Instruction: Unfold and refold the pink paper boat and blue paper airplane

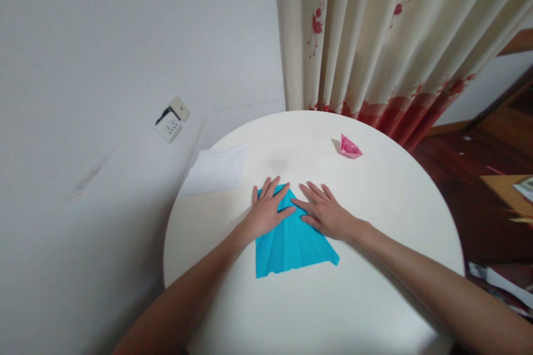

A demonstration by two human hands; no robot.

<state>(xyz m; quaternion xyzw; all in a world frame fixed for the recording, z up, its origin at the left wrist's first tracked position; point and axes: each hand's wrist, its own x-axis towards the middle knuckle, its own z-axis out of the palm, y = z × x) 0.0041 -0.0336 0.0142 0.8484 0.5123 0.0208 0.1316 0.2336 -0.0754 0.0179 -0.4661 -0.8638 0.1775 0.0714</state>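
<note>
At frame centre, the left hand [268, 212] and right hand [325, 212] press flat, fingers spread, on folded blue paper [293, 244] lying on a round white table [375, 288]. Light and easily creased, the sheet looks best gripped by its edges.

A home, by the look of it: a flowered curtain [375, 39] hangs behind the round white surface [375, 205], a wall socket [171, 119] sits left of it, and dark wood flooring [462, 177] shows to the right.
</note>
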